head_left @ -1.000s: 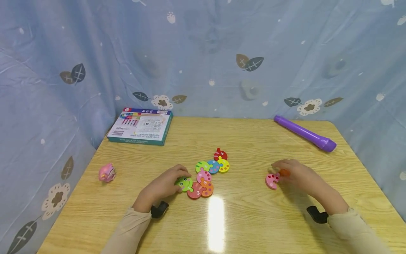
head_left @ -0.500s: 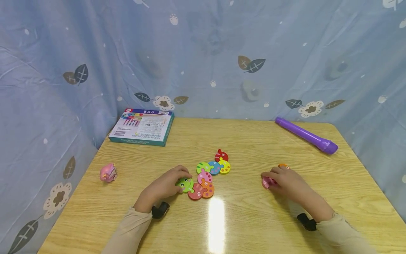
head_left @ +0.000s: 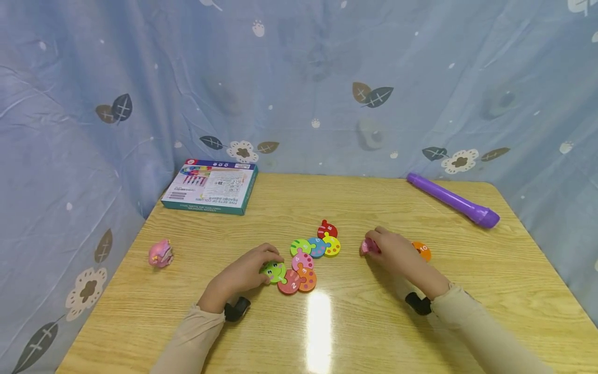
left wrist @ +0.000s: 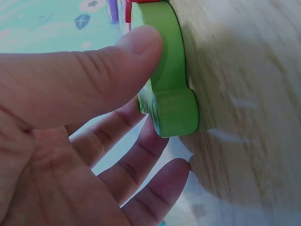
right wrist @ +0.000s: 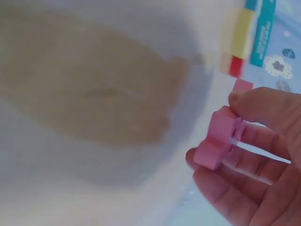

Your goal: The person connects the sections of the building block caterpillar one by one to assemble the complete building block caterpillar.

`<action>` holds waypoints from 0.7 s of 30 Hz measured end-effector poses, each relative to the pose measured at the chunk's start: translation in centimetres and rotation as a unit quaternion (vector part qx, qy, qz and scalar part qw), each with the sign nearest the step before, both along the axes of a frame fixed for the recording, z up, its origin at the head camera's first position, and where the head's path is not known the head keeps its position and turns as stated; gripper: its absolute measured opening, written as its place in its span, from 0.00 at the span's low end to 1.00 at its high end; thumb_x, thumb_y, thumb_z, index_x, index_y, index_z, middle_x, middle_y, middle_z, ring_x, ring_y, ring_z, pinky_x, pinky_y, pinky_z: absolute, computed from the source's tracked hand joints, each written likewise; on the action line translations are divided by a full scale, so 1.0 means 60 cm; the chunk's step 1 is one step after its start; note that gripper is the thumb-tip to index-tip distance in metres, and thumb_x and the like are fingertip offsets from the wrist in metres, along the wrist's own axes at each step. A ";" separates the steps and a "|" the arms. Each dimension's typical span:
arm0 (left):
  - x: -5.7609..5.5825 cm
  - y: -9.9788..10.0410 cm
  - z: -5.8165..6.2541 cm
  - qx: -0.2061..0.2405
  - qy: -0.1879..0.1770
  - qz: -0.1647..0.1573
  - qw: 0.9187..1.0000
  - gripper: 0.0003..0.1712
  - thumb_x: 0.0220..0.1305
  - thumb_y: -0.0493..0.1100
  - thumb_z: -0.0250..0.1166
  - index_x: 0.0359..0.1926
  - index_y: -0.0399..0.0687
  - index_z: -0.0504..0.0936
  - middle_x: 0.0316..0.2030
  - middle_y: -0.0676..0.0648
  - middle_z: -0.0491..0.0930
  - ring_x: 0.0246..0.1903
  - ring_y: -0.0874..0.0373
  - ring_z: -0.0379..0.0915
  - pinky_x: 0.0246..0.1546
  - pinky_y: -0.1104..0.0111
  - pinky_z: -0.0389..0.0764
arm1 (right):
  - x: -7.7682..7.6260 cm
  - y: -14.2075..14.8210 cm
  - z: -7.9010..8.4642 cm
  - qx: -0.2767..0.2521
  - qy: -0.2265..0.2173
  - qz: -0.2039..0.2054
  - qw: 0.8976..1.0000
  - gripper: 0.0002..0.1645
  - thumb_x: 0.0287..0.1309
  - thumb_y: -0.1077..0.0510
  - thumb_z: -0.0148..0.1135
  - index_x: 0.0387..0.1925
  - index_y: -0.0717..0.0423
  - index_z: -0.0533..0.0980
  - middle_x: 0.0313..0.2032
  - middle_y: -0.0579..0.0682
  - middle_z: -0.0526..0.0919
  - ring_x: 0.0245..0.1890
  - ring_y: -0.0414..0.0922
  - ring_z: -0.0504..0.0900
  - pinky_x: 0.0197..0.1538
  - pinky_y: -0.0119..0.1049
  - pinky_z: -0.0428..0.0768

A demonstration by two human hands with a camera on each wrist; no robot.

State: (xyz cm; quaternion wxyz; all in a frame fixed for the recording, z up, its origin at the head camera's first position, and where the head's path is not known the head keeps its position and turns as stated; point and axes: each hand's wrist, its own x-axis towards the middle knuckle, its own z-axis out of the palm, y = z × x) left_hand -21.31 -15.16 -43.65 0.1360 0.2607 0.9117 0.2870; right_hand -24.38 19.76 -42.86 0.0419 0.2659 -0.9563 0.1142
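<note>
My left hand (head_left: 244, 271) holds the green caterpillar-head puzzle piece (head_left: 275, 271) at the left end of a joined row on the table. In the left wrist view, the thumb lies against the edge of that green piece (left wrist: 171, 52), with fingers bent around its far side. Numbered pieces link on from it: a dull red 2 (head_left: 289, 283), an orange 3 (head_left: 307, 280), a pink 4, and several more up to a red 8 (head_left: 327, 230). To the right of the row, my right hand (head_left: 394, 253) pinches a loose pink puzzle piece (right wrist: 218, 136) between thumb and fingers.
An orange piece marked 10 (head_left: 423, 251) lies behind the right wrist. A purple toy microphone (head_left: 453, 200) is at the back right, a flat boxed set (head_left: 210, 187) at the back left. A small pink toy (head_left: 161, 254) sits near the table's left edge.
My right hand has taken hold of the pink piece and carried it left toward the row, leaving the orange 10 piece behind. The left hand has stayed at the green head.
</note>
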 end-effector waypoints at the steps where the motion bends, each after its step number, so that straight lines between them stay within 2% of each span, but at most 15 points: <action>1: 0.000 -0.001 0.000 -0.001 0.000 0.001 1.000 0.25 0.49 0.27 0.66 0.51 0.42 0.79 0.50 0.48 0.70 0.51 0.53 0.68 0.54 0.60 0.70 | -0.012 -0.009 0.005 -0.006 0.001 0.005 1.000 0.09 0.49 0.62 0.67 0.33 0.59 0.76 0.25 0.47 0.69 0.22 0.41 0.66 0.25 0.34 0.67; 5: 0.000 -0.004 -0.002 -0.001 0.001 -0.001 1.000 0.25 0.49 0.28 0.66 0.51 0.42 0.79 0.50 0.47 0.70 0.51 0.52 0.68 0.54 0.59 0.70 | -0.058 -0.050 0.025 -0.022 -0.003 0.023 0.999 0.08 0.50 0.63 0.66 0.33 0.58 0.75 0.26 0.48 0.70 0.24 0.42 0.67 0.27 0.35 0.68; 10: 0.001 -0.005 -0.005 0.003 0.001 0.000 1.000 0.25 0.48 0.28 0.66 0.51 0.43 0.79 0.50 0.48 0.70 0.50 0.53 0.68 0.53 0.59 0.70 | -0.100 -0.106 0.028 0.000 -0.031 0.036 0.999 0.16 0.53 0.59 0.65 0.44 0.59 0.77 0.32 0.51 0.74 0.28 0.44 0.71 0.32 0.37 0.74; 15: -0.002 -0.005 -0.009 0.002 0.004 -0.005 1.000 0.26 0.49 0.29 0.66 0.52 0.44 0.78 0.51 0.49 0.69 0.51 0.54 0.67 0.53 0.60 0.70 | -0.118 -0.137 0.022 0.025 -0.068 0.029 0.997 0.20 0.55 0.57 0.64 0.50 0.57 0.76 0.39 0.54 0.76 0.34 0.47 0.75 0.41 0.42 0.77; 21: -0.006 -0.006 -0.010 -0.002 0.009 -0.004 1.000 0.25 0.49 0.30 0.67 0.52 0.44 0.79 0.51 0.49 0.69 0.50 0.55 0.67 0.53 0.61 0.70 | -0.132 -0.147 0.017 0.032 -0.093 0.033 0.995 0.19 0.55 0.57 0.63 0.49 0.56 0.76 0.39 0.53 0.76 0.35 0.48 0.75 0.42 0.42 0.77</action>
